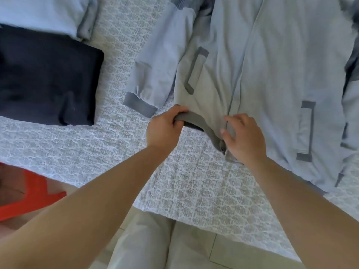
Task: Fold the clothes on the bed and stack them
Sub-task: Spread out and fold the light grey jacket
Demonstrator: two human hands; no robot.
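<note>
A light grey zip jacket [272, 70] with darker grey trim lies spread front-up on the patterned bed cover [97, 150], its hem towards me. My left hand [165, 129] is shut on the dark hem band at the jacket's left front corner and lifts it slightly. My right hand [242, 136] grips the hem at the bottom of the zip, fingers curled on the cloth. The jacket's left sleeve [153, 74] lies alongside the body. A folded dark navy garment [46, 78] rests at the left, with a folded light grey garment [44, 14] just beyond it.
A red object [37, 193] sits at the lower left beside the bed edge. My legs in light trousers [147, 243] stand on a tiled floor below the bed's near edge. Bare patterned cover lies between the folded pile and the jacket.
</note>
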